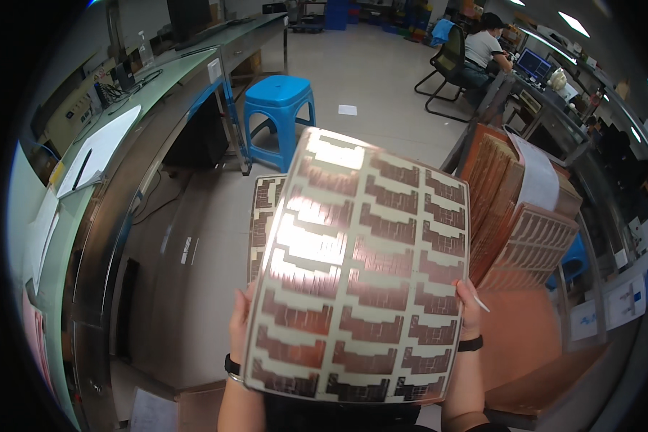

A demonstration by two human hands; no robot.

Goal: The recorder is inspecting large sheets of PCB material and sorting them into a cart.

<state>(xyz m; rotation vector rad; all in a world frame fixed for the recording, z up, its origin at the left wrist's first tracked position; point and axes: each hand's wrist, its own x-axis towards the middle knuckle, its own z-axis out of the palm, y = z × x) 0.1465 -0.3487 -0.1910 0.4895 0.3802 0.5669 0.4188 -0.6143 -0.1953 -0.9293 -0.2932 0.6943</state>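
A large circuit board panel (415, 288) with rounded corners is held up in front of me, tilted. Rows of dark copper patterns cover its pale face, and bright glare lies on its upper left part. My left hand (240, 317) is closed on the panel's lower left edge, its fingers mostly behind the board. On the opposite edge my right hand (469, 311) grips the panel, with the thumb at the front. A thin white stick (482, 304), perhaps a pen, pokes out from the right hand.
At right, a stack of brown panels (491, 169) leans upright, with a patterned panel (531, 248) at its front. Another patterned panel (261, 245) shows behind mine. A blue stool (279, 97) stands ahead. Left is a long bench (167, 85); a person (482, 49) sits far right.
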